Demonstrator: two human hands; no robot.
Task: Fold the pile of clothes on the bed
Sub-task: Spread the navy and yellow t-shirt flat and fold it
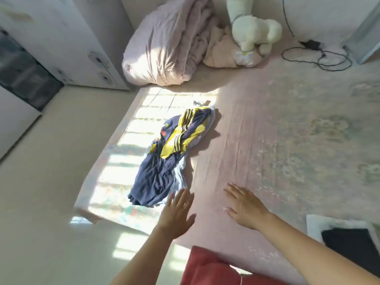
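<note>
Nothing is folded yet: both grips are wide and empty, left hand (176,214) reaching for the crumpled navy-and-yellow striped clothes pile (170,153), right hand (245,204) flat on the pink-sheeted bed (267,140). Next it must lift one garment free.

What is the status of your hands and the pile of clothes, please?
Left hand open, fingers at the pile's near edge. Right hand open, flat on the bed sheet. Pile of clothes unfolded, crumpled. Nothing in the way.
</note>
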